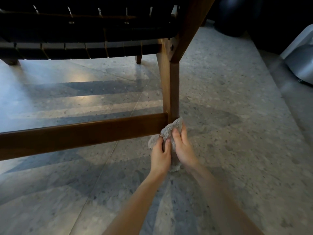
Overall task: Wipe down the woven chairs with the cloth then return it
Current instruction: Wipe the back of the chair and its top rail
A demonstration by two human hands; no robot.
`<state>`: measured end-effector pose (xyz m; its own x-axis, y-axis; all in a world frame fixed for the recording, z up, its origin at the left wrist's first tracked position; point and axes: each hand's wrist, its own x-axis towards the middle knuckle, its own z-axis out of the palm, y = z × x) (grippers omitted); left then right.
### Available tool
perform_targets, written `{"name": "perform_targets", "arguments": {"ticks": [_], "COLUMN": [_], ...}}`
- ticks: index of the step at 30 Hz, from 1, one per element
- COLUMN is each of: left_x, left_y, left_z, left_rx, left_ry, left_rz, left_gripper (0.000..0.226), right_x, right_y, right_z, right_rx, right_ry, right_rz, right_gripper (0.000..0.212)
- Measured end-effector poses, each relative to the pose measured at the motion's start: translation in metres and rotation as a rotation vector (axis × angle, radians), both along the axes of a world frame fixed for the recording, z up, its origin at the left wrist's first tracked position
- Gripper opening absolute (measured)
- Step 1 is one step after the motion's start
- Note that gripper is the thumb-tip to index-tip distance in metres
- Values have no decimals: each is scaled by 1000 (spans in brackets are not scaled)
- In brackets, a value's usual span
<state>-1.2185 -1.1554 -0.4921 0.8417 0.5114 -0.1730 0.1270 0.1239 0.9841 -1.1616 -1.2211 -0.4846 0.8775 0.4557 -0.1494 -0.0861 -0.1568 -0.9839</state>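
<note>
Two bare forearms reach in from the lower edge and meet low at the chair's foot. The left hand (160, 154) and right hand (183, 146) are side by side and touching. Both are curled round the cloth (170, 130), which is wrapped about the bottom of the chair leg (174, 92). Fingers closed firmly; the right thumb presses the fluffy grey pile against the wood. A tail of cloth hangs out below the hands, near the floor (237, 133). The leg's foot itself is hidden.

Key relation: the leg's long axis runs up and away from the grip, nearly upright, to the seat frame. The grip sits at its low end, so any stroke along it has to go upward. The crossbar (84, 133) joins the leg right at the cloth's upper edge and runs off left, long axis nearly level. The left hand is nearer to it. My guess: that hand takes the rail, or both slide up the leg.

Beyond: woven seat (76, 50), dark straps, seen from beneath. Far right, a white object (299, 55), not identifiable.
</note>
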Motion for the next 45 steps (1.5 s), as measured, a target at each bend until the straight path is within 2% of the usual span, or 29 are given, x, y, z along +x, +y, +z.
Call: {"name": "perform_targets", "arguments": {"ticks": [4,8,11,14,18,21,24,28,32,36,40,45], "left_x": [-13,-31,-37,-38,-34,-27,-17,-7,-3,-1,2,9], "left_y": [-7,-15,-14,-9,-2,6,17,36,45,42,30,16], "left_z": [-7,-11,-6,6,42,88,144,221,294,348,388,435], "left_rx": [50,172,252,309,462,459,509,551,566,523,536,617], "left_ry": [63,94,98,80,2,-128,-327,-482,-642,-797,-943,-1080], "left_rz": [-1,-2,11,4,90,163,134,121,125,197,266,404], "left_gripper": [18,13,25,13,19,29,35,43,48,49,46,40], "right_x": [-15,-28,-29,-27,-27,-26,-25,-20,-18,-16,-17,-9], "right_y": [-11,-31,-41,-43,-34,-25,-18,-10,1,6,5,0], "right_z": [-19,-27,-20,-4,33,78,135,208,276,333,382,437], "right_rx": [10,-85,-138,-135,-25,127,240,334,400,465,540,596], "right_ry": [49,57,10,-72,-151,-220,-319,-457,-558,-661,-769,-886], "right_rz": [-31,-57,-104,-168,-250,-265,-275,-271,-271,-307,-313,-290], "right_gripper": [42,41,40,24,24,27,31,23,25,40,30,39]}}
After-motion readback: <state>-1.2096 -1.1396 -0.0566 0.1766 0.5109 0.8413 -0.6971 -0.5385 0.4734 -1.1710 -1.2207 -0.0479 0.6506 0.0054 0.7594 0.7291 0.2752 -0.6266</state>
